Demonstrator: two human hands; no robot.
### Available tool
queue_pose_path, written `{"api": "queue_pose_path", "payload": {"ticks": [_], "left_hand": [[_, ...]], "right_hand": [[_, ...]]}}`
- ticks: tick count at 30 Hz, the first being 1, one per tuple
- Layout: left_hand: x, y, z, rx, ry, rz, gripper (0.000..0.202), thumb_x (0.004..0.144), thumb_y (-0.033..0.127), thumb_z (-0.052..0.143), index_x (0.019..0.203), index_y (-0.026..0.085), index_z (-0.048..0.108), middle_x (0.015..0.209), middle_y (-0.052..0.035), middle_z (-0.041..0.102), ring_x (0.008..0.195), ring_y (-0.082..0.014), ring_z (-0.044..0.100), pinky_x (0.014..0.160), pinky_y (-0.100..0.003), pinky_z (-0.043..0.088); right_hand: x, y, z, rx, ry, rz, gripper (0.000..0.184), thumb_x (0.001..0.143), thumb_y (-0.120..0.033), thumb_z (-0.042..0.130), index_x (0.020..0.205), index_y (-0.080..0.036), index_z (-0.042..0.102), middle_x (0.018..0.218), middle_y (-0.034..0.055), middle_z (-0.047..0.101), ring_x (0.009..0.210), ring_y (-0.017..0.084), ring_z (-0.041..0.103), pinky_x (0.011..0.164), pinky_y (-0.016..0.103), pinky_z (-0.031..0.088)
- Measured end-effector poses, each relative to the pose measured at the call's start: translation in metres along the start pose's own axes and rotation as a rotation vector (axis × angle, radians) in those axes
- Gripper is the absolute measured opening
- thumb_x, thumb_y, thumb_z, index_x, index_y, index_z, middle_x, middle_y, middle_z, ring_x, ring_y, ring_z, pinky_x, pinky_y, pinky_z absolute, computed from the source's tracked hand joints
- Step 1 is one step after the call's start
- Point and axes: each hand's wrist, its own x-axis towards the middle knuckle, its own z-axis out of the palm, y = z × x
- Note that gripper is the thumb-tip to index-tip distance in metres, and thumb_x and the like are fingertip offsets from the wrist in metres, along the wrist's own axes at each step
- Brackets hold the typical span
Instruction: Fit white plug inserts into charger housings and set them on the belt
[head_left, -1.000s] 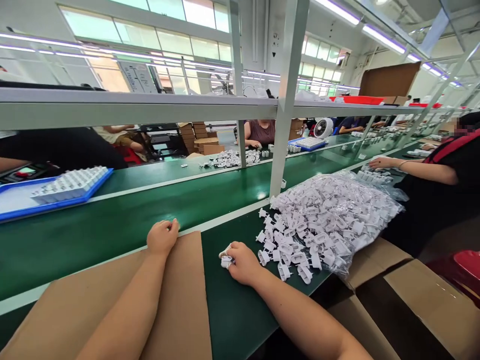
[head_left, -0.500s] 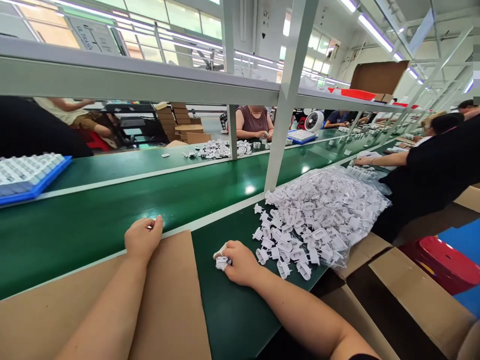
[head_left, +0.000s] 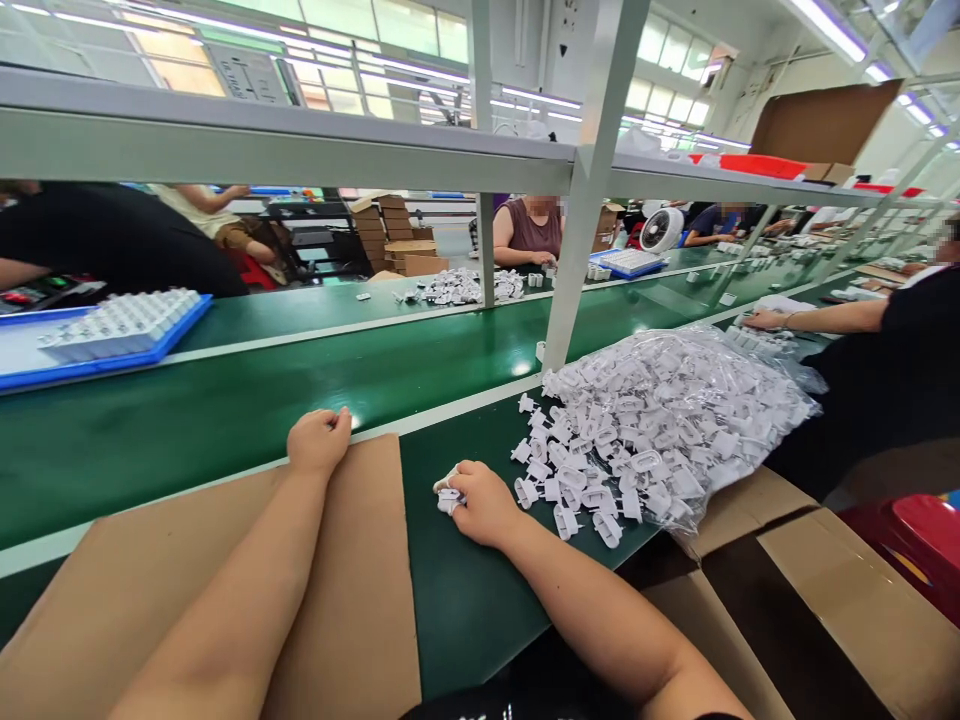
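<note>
My left hand point(head_left: 319, 441) is closed at the far edge of the cardboard sheet point(head_left: 356, 560), beside the white strip along the green conveyor. Its fingers curl away from view, so whatever they hold, if anything, is hidden. Over the dark green table, my right hand point(head_left: 484, 505) grips a small white plastic plug housing point(head_left: 449, 497) between thumb and fingers; the fingertips look wrapped in white covers. Just right of that hand lies a heap of white plug housings point(head_left: 600, 480), spilling from a clear plastic bag point(head_left: 750, 400).
A metal post point(head_left: 581, 240) rises at the table's far edge and carries a shelf point(head_left: 300, 150). Across the conveyor point(head_left: 247, 400) sits a blue tray point(head_left: 161, 345) of white parts. An opened cardboard box point(head_left: 855, 600) stands low at right. A co-worker's arm point(head_left: 840, 318) reaches in at right.
The camera view has shifted a little, so the surroundings appear further right. Both hands keep nearly the same place and grip; the white housing in my right hand looks slightly turned.
</note>
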Motion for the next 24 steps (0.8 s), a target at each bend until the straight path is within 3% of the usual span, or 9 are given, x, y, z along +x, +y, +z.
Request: {"api": "queue_pose_path", "payload": {"ticks": [5,10,20,24], "left_hand": [[0.003,0.005,0.005,0.201,-0.076,0.114,0.041,0.095,0.034,0.04,0.062,0.018,0.057,0.077,-0.0117,0.061,0.083,-0.0237,0.055,0.066,-0.034,0.03],[0.005,0.009,0.009,0.248,-0.137,0.162,0.042,0.095,0.034,0.041,0.074,0.014,0.071,0.09,-0.0168,0.07,0.095,-0.0288,0.059,0.076,-0.036,0.036],[0.005,0.023,0.0,0.224,-0.094,0.016,0.039,0.094,0.035,0.042,0.083,0.014,0.074,0.109,-0.0213,0.069,0.111,-0.0369,0.056,0.093,-0.048,0.041],[0.027,0.053,-0.005,0.138,-0.051,0.045,0.043,0.099,0.038,0.037,0.095,0.014,0.072,0.119,-0.0219,0.065,0.12,-0.0379,0.052,0.102,-0.052,0.038]], "right_hand": [[0.0,-0.003,-0.002,0.079,0.002,-0.028,0.03,0.089,-0.017,0.067,0.118,-0.023,0.074,0.111,0.0065,0.066,0.107,0.023,0.061,0.091,0.034,0.051],[0.001,-0.003,-0.005,0.093,0.013,-0.048,0.031,0.088,-0.013,0.067,0.118,-0.02,0.073,0.111,0.008,0.066,0.106,0.024,0.062,0.093,0.036,0.051],[0.0,-0.004,-0.007,0.082,0.037,-0.057,0.028,0.084,-0.009,0.065,0.107,-0.022,0.074,0.105,0.0065,0.067,0.105,0.024,0.062,0.089,0.034,0.051],[0.0,-0.006,-0.007,0.09,0.008,-0.06,0.031,0.083,-0.009,0.065,0.11,-0.021,0.074,0.107,0.0068,0.071,0.106,0.024,0.063,0.089,0.034,0.05]]}}
